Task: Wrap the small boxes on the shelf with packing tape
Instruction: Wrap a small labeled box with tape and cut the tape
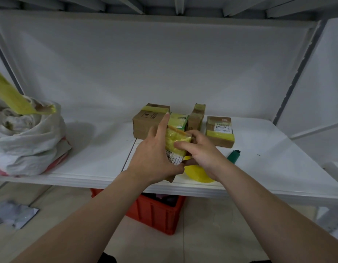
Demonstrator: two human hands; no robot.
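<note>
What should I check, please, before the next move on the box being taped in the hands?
1. Box secured: left hand has a grip on the small box. Ok.
2. Tape pressed down: right hand curls over the yellow tape on the box's face. Ok.
3. Strip cut from the tape roll: cannot tell, hands hide it.
4. Green tool within reach on the shelf: ok.
5. Far side of box wrapped: cannot tell.

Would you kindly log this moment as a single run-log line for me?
phase: wrapping | left hand grips small box | right hand holds it, finger on yellow tape | tape roll beneath right hand
</note>
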